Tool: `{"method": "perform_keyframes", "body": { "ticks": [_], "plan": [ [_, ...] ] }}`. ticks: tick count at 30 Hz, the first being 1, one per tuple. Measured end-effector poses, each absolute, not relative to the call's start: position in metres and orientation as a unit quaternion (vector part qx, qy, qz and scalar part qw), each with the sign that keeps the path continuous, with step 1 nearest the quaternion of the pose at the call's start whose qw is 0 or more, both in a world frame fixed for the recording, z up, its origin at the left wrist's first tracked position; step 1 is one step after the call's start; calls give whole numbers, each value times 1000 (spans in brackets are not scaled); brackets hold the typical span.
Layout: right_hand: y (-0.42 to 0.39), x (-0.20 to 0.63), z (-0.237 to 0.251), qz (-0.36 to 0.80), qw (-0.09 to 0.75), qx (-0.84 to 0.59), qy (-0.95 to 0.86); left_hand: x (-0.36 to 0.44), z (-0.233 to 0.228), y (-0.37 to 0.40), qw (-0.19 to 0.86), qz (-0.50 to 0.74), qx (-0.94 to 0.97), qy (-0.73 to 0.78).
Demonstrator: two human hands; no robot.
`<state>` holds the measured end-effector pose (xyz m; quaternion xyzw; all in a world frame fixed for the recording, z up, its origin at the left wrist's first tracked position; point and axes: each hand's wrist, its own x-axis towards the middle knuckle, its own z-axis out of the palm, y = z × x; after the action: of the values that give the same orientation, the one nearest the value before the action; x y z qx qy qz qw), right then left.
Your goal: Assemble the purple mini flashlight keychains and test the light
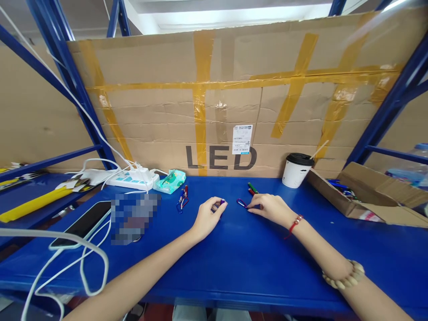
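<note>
Left hand (207, 215) curled on the blue table (234, 258), fingertips pinched on a small purple piece (222, 202), knuckles down, wrist in from the lower left. Right hand (270, 207) flat and low just across the gap, fingers closed over the end of a purple clip (241, 203) whose loop pokes out toward the left hand. Clip's long axis roughly left to right, along the line between the two hands; loop end nearer the left hand, body hidden under the right fingers. Hands near but not touching, purple piece and clip loop just apart. Clip thin, bent metal, glossy; purple piece too small to tell its shape. Red and green pens (252, 189) just behind the right hand, slanted, hard and smooth. More clips (182, 199) lying behind and left of the left hand, red and blue, well clear of both. Paper cup (296, 170) with dark lid and straw upright by the cardboard wall (217, 111), creased and taped. Open carton (364, 196) at far right, power strip (132, 179) and soft tissue pack (172, 180) at back left, phone (83, 223) with white cable lower left. Red cord and bead bracelet on the right wrist
</note>
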<state>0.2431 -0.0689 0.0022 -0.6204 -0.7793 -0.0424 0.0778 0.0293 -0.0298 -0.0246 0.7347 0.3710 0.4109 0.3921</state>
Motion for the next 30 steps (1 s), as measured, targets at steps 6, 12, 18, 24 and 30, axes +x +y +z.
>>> {"method": "perform_keyframes", "body": {
  "ticks": [6,12,18,24,30],
  "plan": [
    [-65,245,-3,-20,104,-648,-755,26,-28,-22,350,426,754,358],
    [-59,244,-11,27,157,-675,-720,20,-31,-9,332,440,756,354],
    [-53,234,-15,39,196,-700,-686,14,-26,-2,306,447,757,365],
    [-45,222,-7,115,177,-731,-649,8,-26,7,282,440,765,375],
    [-29,220,1,152,117,-760,-621,1,-22,8,273,375,823,328]
  ]
}}
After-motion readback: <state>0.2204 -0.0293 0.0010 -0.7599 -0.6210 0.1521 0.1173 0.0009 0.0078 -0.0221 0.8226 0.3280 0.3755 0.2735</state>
